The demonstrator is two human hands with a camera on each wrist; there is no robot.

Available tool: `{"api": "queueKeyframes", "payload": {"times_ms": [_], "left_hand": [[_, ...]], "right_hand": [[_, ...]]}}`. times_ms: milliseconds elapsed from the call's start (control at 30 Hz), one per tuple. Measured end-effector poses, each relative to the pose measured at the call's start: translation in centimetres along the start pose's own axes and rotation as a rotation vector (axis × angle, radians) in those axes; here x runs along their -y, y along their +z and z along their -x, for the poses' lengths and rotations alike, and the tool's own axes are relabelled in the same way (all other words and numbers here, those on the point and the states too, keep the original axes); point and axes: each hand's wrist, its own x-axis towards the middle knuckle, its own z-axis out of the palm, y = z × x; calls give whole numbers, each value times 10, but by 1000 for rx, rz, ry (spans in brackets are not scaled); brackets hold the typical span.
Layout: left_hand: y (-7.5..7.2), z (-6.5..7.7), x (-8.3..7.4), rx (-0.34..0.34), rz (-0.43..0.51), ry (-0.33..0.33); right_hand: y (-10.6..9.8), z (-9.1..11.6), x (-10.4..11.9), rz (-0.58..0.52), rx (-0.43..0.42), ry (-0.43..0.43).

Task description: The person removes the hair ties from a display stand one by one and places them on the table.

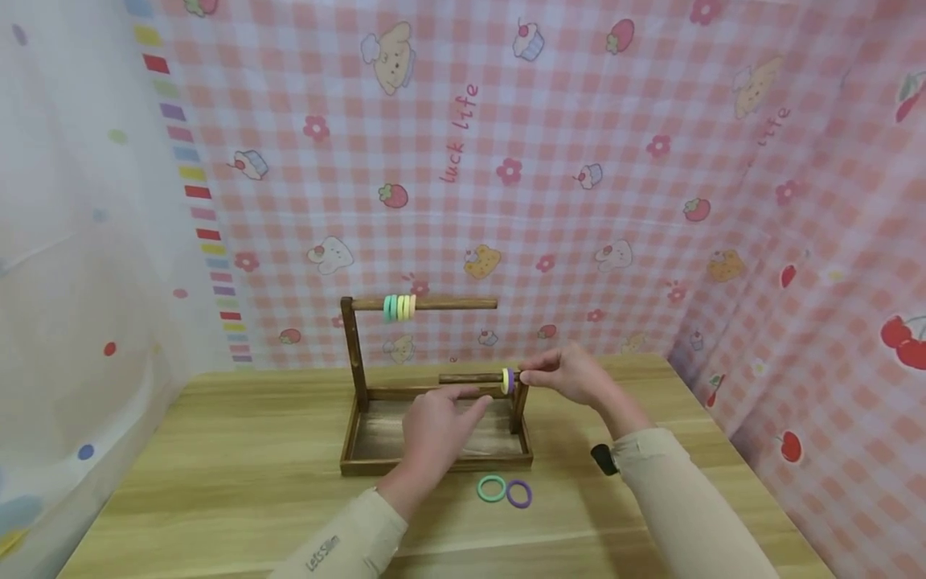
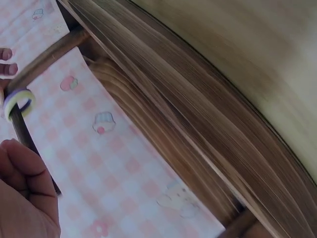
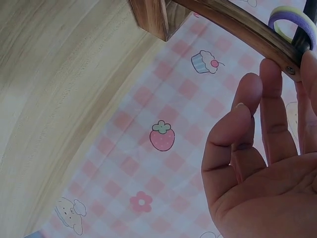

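A dark wooden stand point(image 1: 353, 354) with a tray base stands on the table, with an upper bar and a lower bar. A yellow ring point(image 1: 506, 380) and a purple ring point(image 1: 511, 380) hang side by side on the lower bar, close to its short post point(image 3: 237, 22). My right hand point(image 1: 571, 376) pinches the top of that post between thumb and fingers, next to the purple ring. Just in front of the lower bar is my left hand point(image 1: 441, 422), thumb and index finger stretched apart, holding nothing that shows. Several green, yellow and orange rings point(image 1: 399, 307) hang on the upper bar.
On the table point(image 1: 239, 466) in front of the tray lie a green ring point(image 1: 492, 499) and another purple ring point(image 1: 529, 503). A pink checked cloth point(image 1: 448, 217) hangs behind the table, and more cloth hangs at both sides.
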Motion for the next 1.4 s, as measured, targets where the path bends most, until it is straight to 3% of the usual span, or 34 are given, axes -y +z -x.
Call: {"api": "queueKeyframes", "payload": {"times_ms": [233,433,633,833,1400], "left_hand": [[20,-7,-16,17,43,-40],[32,-10,-17,-16,12,-86],[42,-13,-17,-26,8,-86],[47,-14,-16,-18,19,-80],[54,-14,-9,-81,-6,-48]], "right_hand": [[0,-1,3,-21,-4,6],[0,-1,3,-37,3,7],[1,-1,2,-59,12,29],[2,1,3,-53,0,34],[3,1,2,-58,-2,27]]}}
